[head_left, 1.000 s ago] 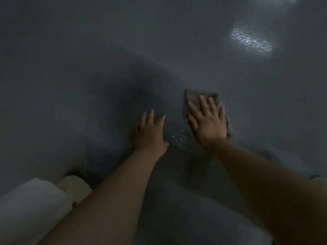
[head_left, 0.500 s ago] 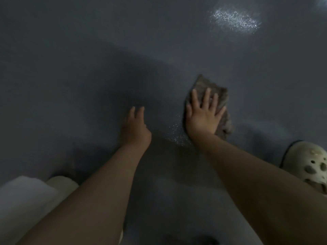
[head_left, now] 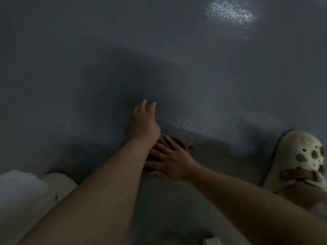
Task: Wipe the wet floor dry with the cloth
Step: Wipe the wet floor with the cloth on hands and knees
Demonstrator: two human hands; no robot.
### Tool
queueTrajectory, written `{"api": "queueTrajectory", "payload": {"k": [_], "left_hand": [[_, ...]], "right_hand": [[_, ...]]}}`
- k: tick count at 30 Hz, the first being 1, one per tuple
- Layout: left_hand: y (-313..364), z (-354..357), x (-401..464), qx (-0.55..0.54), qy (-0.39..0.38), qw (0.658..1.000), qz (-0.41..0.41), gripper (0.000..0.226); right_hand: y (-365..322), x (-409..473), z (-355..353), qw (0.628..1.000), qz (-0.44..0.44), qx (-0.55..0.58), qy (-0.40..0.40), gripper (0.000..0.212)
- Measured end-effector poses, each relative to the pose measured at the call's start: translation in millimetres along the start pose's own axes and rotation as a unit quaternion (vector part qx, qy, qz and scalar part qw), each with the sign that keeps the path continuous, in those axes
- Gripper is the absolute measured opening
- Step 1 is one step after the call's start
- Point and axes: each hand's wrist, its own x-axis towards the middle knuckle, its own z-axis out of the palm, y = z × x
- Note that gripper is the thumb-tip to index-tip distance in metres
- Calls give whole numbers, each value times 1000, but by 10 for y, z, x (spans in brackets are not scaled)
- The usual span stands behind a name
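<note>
The dark grey floor (head_left: 88, 85) fills the dim view. A patch of glistening water droplets (head_left: 187, 125) lies in its middle. My right hand (head_left: 169, 161) presses flat, fingers spread, on a brownish cloth (head_left: 184, 144) just below that wet patch; most of the cloth is hidden under the hand and my left forearm. My left hand (head_left: 144, 120) rests on the floor with straight fingers, right beside and above the cloth, holding nothing.
A pale clog (head_left: 299, 160) with holes and a brown strap stands at the right edge. Another pale shoe (head_left: 60, 183) and white fabric (head_left: 19, 188) lie at the lower left. A bright light reflection (head_left: 230, 13) shines on the floor far up right.
My right hand has dragged the cloth toward me and to the left, off the wet patch, ending beside my left wrist. The left hand stays planted. The right clog has come further into view.
</note>
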Motion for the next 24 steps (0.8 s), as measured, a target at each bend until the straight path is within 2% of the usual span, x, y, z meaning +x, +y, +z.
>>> {"api": "queueTrajectory", "payload": {"k": [3, 4, 6, 7, 10, 12, 14, 18, 21, 24], "left_hand": [[94, 46, -5, 5, -8, 1000, 1, 62], [124, 61, -9, 9, -14, 1000, 5, 63], [192, 95, -25, 23, -37, 999, 21, 61], [228, 115, -37, 33, -51, 998, 31, 61], [341, 175, -58, 60, -90, 993, 51, 73], [401, 211, -71, 96, -111, 987, 59, 91], [434, 233, -65, 146, -122, 979, 65, 103], [468, 239, -47, 207, -119, 969, 69, 104], [509, 258, -38, 219, -114, 967, 61, 104], [525, 255, -22, 218, -118, 967, 52, 105]], "right_hand": [[525, -180, -87, 998, 61, -15, -5, 49], [703, -250, -125, 994, 104, -10, -10, 49], [1050, -401, -235, 973, 227, 6, 33, 50], [1227, -490, -282, 952, 299, 11, 61, 51], [1688, -782, -356, 866, 493, 80, 34, 49], [1834, -895, -409, 817, 563, 117, 32, 49], [1849, -883, -406, 794, 589, 143, 48, 50], [1621, -715, -382, 776, 603, 166, 75, 49], [1307, -649, -337, 803, 571, 155, 70, 49], [821, -624, -175, 859, 492, 117, 71, 50]]}}
